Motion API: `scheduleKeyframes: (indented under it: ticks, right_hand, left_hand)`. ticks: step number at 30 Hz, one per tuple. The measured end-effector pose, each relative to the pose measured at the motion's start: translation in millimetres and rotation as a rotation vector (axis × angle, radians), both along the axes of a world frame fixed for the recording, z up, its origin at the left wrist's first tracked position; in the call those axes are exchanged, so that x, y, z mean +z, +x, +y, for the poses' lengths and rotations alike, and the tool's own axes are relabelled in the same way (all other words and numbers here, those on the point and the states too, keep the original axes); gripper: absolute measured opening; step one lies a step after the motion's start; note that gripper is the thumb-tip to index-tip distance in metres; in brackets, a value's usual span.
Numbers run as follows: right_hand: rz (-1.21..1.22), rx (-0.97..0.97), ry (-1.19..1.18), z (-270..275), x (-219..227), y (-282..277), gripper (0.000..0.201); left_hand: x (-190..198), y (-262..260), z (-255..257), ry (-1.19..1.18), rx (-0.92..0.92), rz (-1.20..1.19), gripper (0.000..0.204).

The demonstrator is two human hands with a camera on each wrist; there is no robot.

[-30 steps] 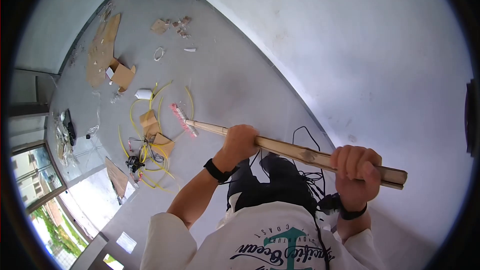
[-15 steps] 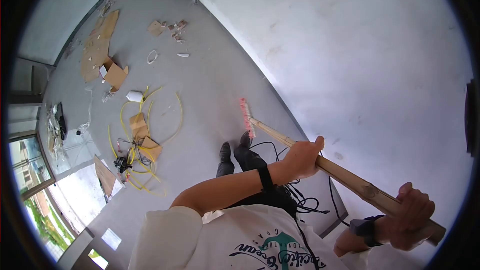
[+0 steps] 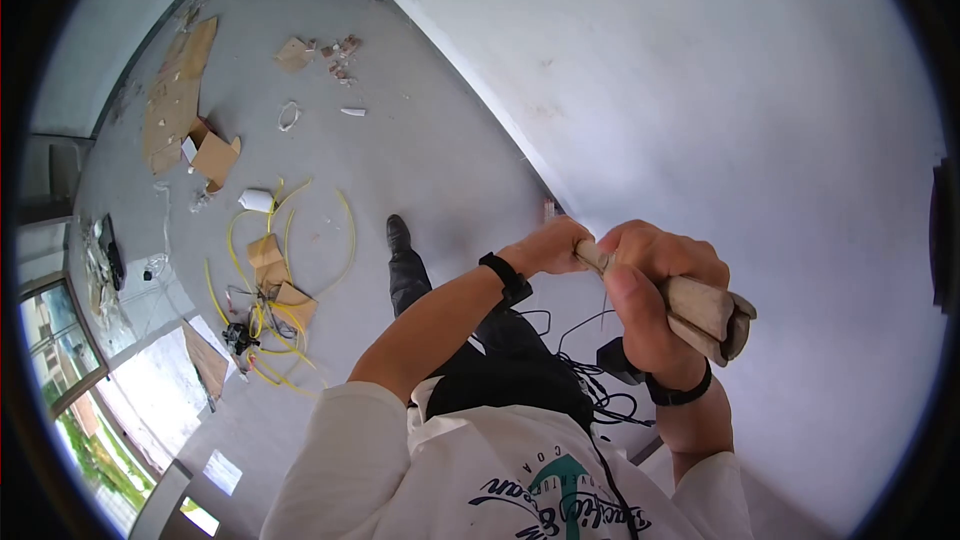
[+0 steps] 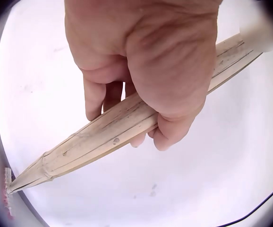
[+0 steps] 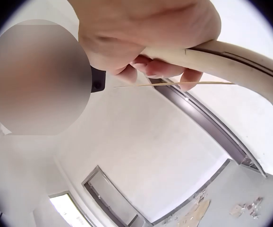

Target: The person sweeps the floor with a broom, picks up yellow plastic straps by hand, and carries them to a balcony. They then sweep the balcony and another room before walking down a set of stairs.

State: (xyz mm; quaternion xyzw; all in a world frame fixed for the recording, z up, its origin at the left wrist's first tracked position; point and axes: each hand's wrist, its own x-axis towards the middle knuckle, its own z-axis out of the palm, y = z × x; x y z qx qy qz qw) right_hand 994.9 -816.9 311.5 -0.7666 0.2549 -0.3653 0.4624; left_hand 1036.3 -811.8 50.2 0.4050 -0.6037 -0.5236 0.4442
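Note:
Both hands hold a push broom by its split bamboo handle (image 4: 98, 126). My left hand (image 3: 548, 245) grips the pole farther down, its fingers passing behind the bamboo in the left wrist view. Close to the thick upper end, my right hand (image 3: 660, 275) wraps the handle, with the blunt end (image 3: 712, 318) sticking out past the palm. The broom head (image 4: 8, 191), with pink bristles, lies at the foot of the wall in the left wrist view. In the head view only a bit of that head shows above the left hand. A thin sliver (image 5: 207, 83) juts from the bamboo in the right wrist view.
A white wall (image 3: 720, 90) rises close on the right. Yellow tubing (image 3: 350, 240) and cardboard (image 3: 265, 260) lie on the floor at left. Farther off are an open box (image 3: 212, 155) and a long cardboard sheet (image 3: 178, 100). Black cables (image 3: 610, 405) hang by the legs.
The broom head has swung right, from beside the tubing to past the feet and then the wall's base. The right hand went out right and down, then came back beside the left hand.

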Motion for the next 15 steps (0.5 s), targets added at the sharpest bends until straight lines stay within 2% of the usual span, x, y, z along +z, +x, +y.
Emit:
scheduleKeyframes:
  ticks: [2, 4, 6, 8, 10, 11, 12, 14, 15]
  right_hand:
    - [-0.036, 0.002, -0.014, -10.5, -6.9, 48.3, 0.030]
    - [0.048, 0.046, 0.049, -10.7, 0.6, 97.3, 0.028]
    - [0.037, 0.120, 0.002, -19.9, -2.0, 155.2, 0.027]
    - [-0.001, 0.193, -0.016, -26.7, -4.4, 207.9, 0.026]
    - [-0.055, 0.326, -0.026, -30.4, -4.6, 245.1, 0.024]
    - [-0.048, 0.371, -0.024, -23.9, -0.9, 256.6, 0.023]
    - [-0.049, 0.395, -0.019, -24.2, -3.2, 270.0, 0.023]
    - [-0.209, 0.403, -0.032, -24.6, -6.0, 284.8, 0.027]
    - [-0.214, 0.442, -0.049, -28.5, -1.1, 287.9, 0.025]
  left_hand:
    - [-16.0, 44.4, -9.4, 0.007, 0.077, 0.105, 0.018]
    - [-21.0, 96.9, -16.4, 0.008, 0.167, 0.216, 0.017]
    - [15.1, 174.6, -19.5, 0.092, 0.117, -0.157, 0.015]
    - [14.5, 233.5, -24.7, 0.177, 0.148, -0.132, 0.014]
    - [11.4, 280.6, -27.3, 0.090, 0.317, -0.136, 0.014]
    - [-0.5, 297.8, -29.7, -0.139, 0.383, -0.273, 0.015]
    - [-11.8, 314.7, -33.3, -0.131, 0.407, -0.275, 0.015]
    - [-0.3, 343.1, -34.3, -0.107, 0.478, -0.320, 0.014]
    - [6.9, 351.2, -38.4, -0.119, 0.549, -0.374, 0.013]
